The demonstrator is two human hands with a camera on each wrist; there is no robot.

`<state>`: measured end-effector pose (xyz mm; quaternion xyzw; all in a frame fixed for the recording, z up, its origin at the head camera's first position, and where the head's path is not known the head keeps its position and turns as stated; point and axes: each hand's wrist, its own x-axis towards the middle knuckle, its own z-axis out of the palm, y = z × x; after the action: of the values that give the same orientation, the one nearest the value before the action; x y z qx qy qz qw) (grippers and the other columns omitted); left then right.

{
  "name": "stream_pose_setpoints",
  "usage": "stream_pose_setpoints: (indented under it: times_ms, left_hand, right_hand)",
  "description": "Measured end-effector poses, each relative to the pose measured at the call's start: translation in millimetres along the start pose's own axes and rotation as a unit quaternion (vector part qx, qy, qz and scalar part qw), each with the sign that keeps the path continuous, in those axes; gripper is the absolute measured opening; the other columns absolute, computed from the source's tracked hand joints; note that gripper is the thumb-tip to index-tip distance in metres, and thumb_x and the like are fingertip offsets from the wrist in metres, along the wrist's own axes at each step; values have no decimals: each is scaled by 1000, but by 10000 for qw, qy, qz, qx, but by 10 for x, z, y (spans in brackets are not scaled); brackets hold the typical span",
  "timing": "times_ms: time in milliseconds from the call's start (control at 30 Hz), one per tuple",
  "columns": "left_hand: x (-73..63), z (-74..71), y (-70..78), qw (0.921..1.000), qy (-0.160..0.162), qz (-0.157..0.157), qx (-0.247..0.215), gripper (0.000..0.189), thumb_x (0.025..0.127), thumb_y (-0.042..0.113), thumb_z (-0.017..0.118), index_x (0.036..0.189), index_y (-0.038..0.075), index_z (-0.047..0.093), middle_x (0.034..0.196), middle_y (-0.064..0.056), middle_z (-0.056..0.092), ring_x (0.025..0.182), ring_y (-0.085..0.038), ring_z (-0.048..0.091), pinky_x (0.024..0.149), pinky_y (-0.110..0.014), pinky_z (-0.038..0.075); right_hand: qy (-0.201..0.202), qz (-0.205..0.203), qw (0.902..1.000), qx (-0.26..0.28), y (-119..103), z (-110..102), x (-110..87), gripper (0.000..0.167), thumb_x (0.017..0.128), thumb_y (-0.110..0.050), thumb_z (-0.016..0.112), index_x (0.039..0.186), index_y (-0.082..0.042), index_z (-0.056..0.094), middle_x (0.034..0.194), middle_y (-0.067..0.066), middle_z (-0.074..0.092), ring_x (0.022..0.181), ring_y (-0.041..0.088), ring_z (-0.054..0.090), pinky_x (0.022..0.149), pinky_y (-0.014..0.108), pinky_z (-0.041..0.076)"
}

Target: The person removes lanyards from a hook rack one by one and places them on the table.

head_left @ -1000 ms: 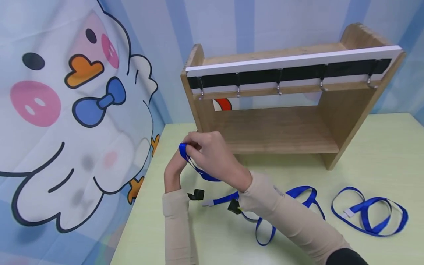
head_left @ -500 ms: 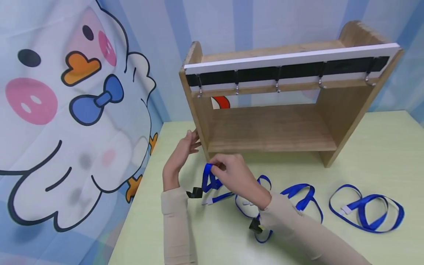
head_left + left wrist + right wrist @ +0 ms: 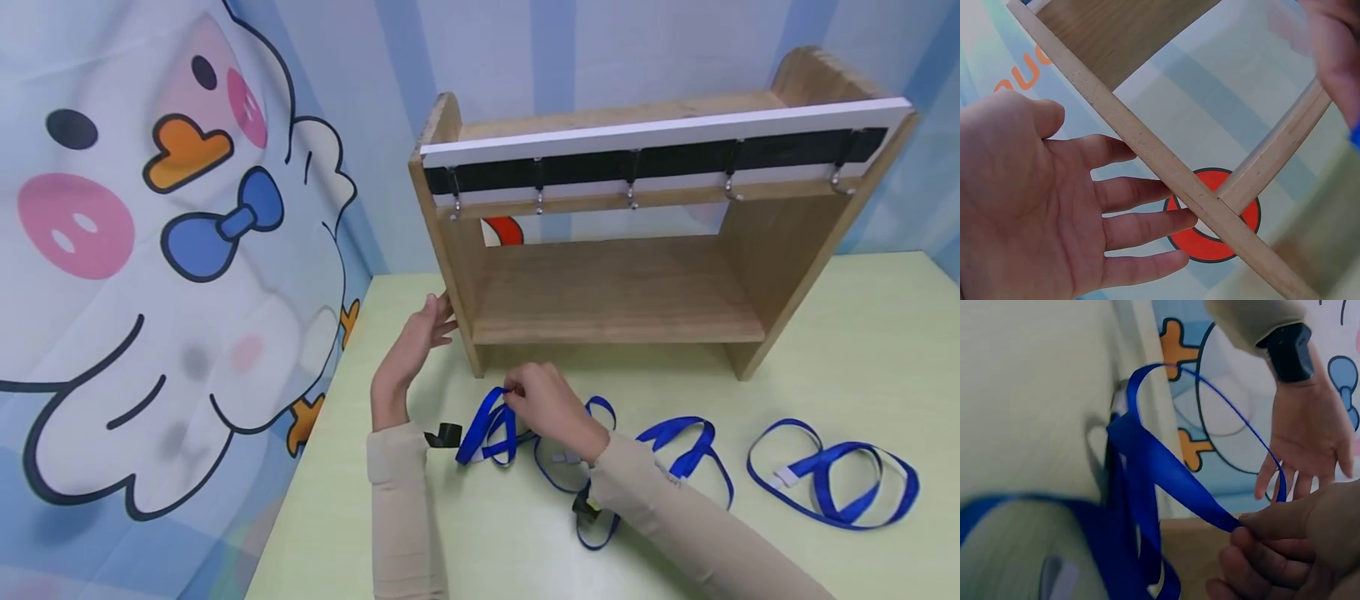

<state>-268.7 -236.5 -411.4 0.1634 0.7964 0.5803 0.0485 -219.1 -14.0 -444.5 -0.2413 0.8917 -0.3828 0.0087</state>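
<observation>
My right hand (image 3: 551, 404) pinches a blue lanyard (image 3: 474, 433) between thumb and forefinger, low over the table in front of the rack's left leg. In the right wrist view the lanyard (image 3: 1172, 472) hangs in loops from the fingertips. With fingers stretched out, my left hand (image 3: 411, 346) is at the outer left side of a wooden rack (image 3: 615, 292). The left wrist view shows the left hand's fingertips (image 3: 1182, 217) right at the rack's edge (image 3: 1116, 119), palm in sight. Part of the right hand (image 3: 1338, 62) appears at that view's upper right.
Several more blue lanyards lie on the pale table (image 3: 847, 333): one beside my right wrist, a middle lanyard (image 3: 693, 454), and a right lanyard (image 3: 832, 487). Small metal hooks (image 3: 632, 196) line the rack's black strip. A cartoon-printed cloth (image 3: 300, 250) hangs at left and back.
My right hand has moved away from the left hand, down and to the right, lowering the lanyard towards the table. The left hand, now fully in sight, stays by the rack's side.
</observation>
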Motion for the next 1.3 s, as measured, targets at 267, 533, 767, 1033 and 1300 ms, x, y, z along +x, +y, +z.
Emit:
stream_pose_setpoints:
  times_ms: [267, 533, 767, 1033, 1300]
  left_hand:
    - [-25, 29, 17, 9999, 75, -95, 47, 69, 110, 50, 13, 160, 4, 21, 160, -20, 31, 140, -37, 43, 112, -55, 38]
    - [32, 96, 61, 9928, 433, -204, 1102, 61, 109, 39, 42, 160, 8, 27, 156, -17, 42, 137, -35, 48, 109, -50, 44]
    - [54, 133, 142, 9889, 496, -265, 1378, 62, 107, 28, 52, 159, 6, 28, 154, -19, 44, 133, -37, 51, 106, -49, 47]
    - [-59, 198, 210, 9867, 489, -404, 1496, 68, 107, 27, 51, 160, 3, 17, 156, -22, 39, 129, -39, 55, 100, -52, 51]
    - [-166, 260, 118, 9738, 715, -20, 2159, 66, 108, 29, 49, 160, 2, 17, 153, -23, 42, 127, -40, 56, 97, -52, 53]
  right_hand:
    - [-422, 343, 9979, -361, 185, -113, -29, 28, 85, 13, 58, 110, 9, 71, 85, 13, 72, 59, 12, 53, 53, 24, 46]
    - [-174, 116, 9996, -203, 91, -501, -233, 23, 96, -7, 63, 115, 5, 70, 92, 10, 72, 73, 14, 64, 58, 26, 53]
    - [680, -304, 9965, -379, 42, -913, -388, 15, 97, -7, 64, 107, 2, 71, 90, 7, 73, 82, 22, 69, 69, 38, 59]
    - [1208, -195, 9919, -346, 112, -1207, -505, 17, 100, -9, 62, 109, 3, 71, 96, 12, 72, 86, 26, 68, 73, 44, 60]
    - [1606, -107, 9825, -934, 199, -1414, -634, 18, 98, -10, 64, 108, 4, 71, 100, 20, 71, 92, 37, 67, 78, 55, 56]
